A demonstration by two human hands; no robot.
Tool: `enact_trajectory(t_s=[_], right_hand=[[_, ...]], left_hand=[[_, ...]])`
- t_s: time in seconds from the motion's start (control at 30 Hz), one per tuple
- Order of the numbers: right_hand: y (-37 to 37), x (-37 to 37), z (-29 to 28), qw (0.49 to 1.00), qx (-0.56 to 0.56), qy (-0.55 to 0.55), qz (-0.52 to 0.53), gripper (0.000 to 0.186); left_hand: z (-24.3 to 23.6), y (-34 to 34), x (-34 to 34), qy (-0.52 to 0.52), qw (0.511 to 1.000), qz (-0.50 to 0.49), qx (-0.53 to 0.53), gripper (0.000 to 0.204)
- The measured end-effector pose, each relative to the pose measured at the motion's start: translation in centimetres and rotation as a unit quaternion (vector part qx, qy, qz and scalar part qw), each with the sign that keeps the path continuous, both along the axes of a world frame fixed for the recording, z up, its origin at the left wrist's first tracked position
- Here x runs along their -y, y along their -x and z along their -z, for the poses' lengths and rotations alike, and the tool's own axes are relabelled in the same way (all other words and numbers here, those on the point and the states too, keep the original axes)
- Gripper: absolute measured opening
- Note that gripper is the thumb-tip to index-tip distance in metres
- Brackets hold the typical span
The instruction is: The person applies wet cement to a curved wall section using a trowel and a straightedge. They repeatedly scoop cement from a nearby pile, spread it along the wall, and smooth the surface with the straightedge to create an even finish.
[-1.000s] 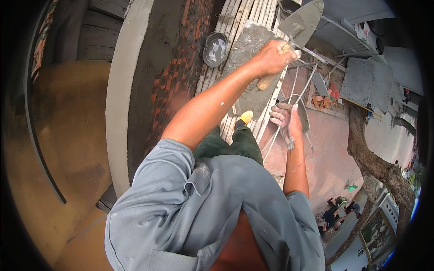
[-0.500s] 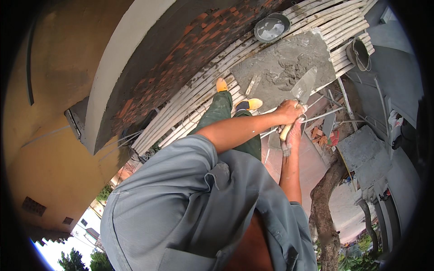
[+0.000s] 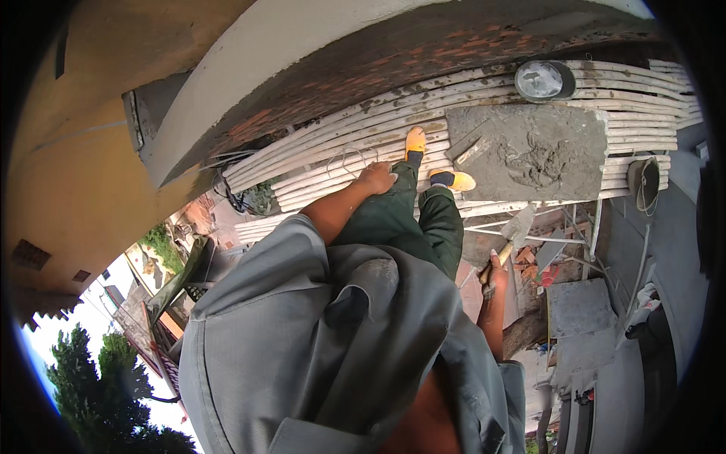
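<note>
My right hand (image 3: 497, 272) is closed around the wooden handle of a pointed trowel (image 3: 519, 225), held out to the right past the platform's near edge. The trowel's grey blade points away from me. At my left leg, my left hand (image 3: 376, 178) presses against the dark green trouser leg (image 3: 386, 216). Its fingers are bent in, and whatever they may hold is hidden. Ahead lies a flat board (image 3: 484, 125) spread with wet grey mortar (image 3: 546, 160). A narrow mortar-smeared wooden tool (image 3: 473, 151) rests on its left part.
My yellow-toed shoes (image 3: 454, 180) stand on a platform of pale poles (image 3: 333, 155). A mortar tub (image 3: 544, 80) sits behind the board, a bucket (image 3: 644, 184) to its right. A curved, partly plastered brick wall (image 3: 302, 98) borders the far side. Rubble (image 3: 541, 265) lies below.
My left hand has left the trowel and moved left to my trouser leg. The trowel stays in my right hand, now lower. The view has turned and shifted.
</note>
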State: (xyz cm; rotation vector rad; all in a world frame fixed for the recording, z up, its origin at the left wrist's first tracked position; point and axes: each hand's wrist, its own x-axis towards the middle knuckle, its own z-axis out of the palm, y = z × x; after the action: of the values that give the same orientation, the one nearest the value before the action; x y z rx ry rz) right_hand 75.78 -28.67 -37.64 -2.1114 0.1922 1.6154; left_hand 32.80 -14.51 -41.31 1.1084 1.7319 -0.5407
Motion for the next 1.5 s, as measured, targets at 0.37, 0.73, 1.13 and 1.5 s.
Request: enact_trajectory(t_s=[0.37, 0.73, 1.13, 1.5], right_hand=[[1.9, -5.0, -2.0, 0.967, 0.005, 0.011, -0.255, 0.032], [6.3, -12.7, -9.3, 0.915, 0.082, -0.075, -0.387, 0.029], [6.1, -7.4, -15.5, 0.957, 0.143, -0.040, -0.251, 0.032], [1.0, 1.3, -11.4, 0.945, 0.238, 0.038, -0.223, 0.060]], left_hand=[[-13.2, 25.4, 17.0, -0.092, 0.941, -0.255, -0.205, 0.042], [-38.2, 55.5, 13.2, -0.505, 0.602, -0.352, -0.508, 0.074], [-37.3, 69.1, -0.3, -0.416, 0.750, -0.277, -0.433, 0.103], [-34.5, 73.1, 0.6, -0.407, 0.788, -0.302, -0.351, 0.099]])
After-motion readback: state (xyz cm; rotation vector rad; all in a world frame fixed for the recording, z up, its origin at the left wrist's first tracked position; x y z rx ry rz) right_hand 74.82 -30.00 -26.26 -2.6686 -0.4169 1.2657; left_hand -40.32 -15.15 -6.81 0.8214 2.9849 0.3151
